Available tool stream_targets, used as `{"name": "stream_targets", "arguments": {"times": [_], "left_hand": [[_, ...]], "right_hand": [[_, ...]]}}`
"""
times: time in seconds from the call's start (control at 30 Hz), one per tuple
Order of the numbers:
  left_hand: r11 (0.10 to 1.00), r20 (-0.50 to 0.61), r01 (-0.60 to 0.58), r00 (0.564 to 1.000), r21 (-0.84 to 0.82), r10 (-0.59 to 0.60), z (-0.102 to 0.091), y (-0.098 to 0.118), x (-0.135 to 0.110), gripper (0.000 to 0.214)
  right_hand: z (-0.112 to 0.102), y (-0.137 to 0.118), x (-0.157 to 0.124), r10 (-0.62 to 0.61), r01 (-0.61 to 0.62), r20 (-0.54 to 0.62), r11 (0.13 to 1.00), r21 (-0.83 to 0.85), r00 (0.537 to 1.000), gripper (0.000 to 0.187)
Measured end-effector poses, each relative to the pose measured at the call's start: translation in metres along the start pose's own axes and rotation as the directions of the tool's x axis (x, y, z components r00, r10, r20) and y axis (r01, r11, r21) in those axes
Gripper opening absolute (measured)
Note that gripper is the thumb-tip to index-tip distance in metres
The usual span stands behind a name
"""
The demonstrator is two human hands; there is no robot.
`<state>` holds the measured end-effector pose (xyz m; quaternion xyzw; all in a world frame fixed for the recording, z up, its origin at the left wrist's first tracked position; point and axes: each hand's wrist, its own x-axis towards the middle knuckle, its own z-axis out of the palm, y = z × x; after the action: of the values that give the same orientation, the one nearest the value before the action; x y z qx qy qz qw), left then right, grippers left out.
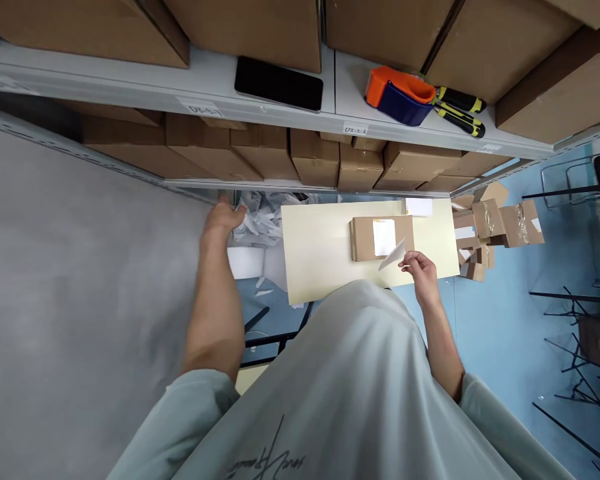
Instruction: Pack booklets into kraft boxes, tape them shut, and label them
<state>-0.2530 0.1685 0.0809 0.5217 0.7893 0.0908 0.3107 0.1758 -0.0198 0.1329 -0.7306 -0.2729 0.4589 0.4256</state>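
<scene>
My right hand [420,270] is closed, pinching a small white paper slip [391,257] at its corner. The slip hangs tilted over the near edge of a flat brown cardboard box [363,240]. That box lies on a pale yellow tabletop [315,247] and has a white label [384,237] on top. My left hand [223,219] reaches out at the far left, close to the shelf's lower edge and beside a heap of crumpled white paper [260,217]. Its thumb sticks out to the side; the other fingers are partly hidden, and nothing shows in the hand.
Above the table, shelves [280,103] hold rows of brown boxes. A black phone [279,83], an orange-and-blue holder [400,95] and yellow-black-handled tools [460,112] lie on one shelf. A white stack [417,207] sits at the table's back. Cardboard boxes [485,223] pile up at right; a white roll [246,262] is at left.
</scene>
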Motion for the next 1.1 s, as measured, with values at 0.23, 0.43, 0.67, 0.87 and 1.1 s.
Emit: {"name": "stream_targets", "arguments": {"times": [0.23,0.43,0.67,0.87,1.1], "left_hand": [[0.886,0.218,-0.183,0.93,-0.427,0.297,0.112,0.068,-0.074,0.04],[0.585,0.228,-0.118,0.845,-0.802,0.483,0.165,0.128,-0.186,0.048],[0.402,0.207,0.089,0.944,-0.911,0.259,0.186,0.164,-0.222,0.049],[0.386,0.207,0.148,0.971,-0.911,0.116,0.199,0.178,-0.23,0.042],[0.353,0.182,0.154,0.982,-0.923,0.046,0.205,0.18,-0.23,0.04]], "right_hand": [[0.001,0.001,0.021,-0.097,0.103,0.079,0.992,-0.076,0.992,0.024],[-0.001,-0.003,0.025,-0.438,0.486,0.215,0.818,-0.308,0.873,0.016],[-0.012,0.01,0.022,-0.675,0.781,0.401,0.477,-0.403,0.619,0.014],[-0.028,0.024,0.033,-0.618,0.822,0.543,0.414,-0.391,0.569,0.013],[-0.054,0.023,0.046,-0.592,0.8,0.545,0.507,-0.321,0.594,0.018]]}}
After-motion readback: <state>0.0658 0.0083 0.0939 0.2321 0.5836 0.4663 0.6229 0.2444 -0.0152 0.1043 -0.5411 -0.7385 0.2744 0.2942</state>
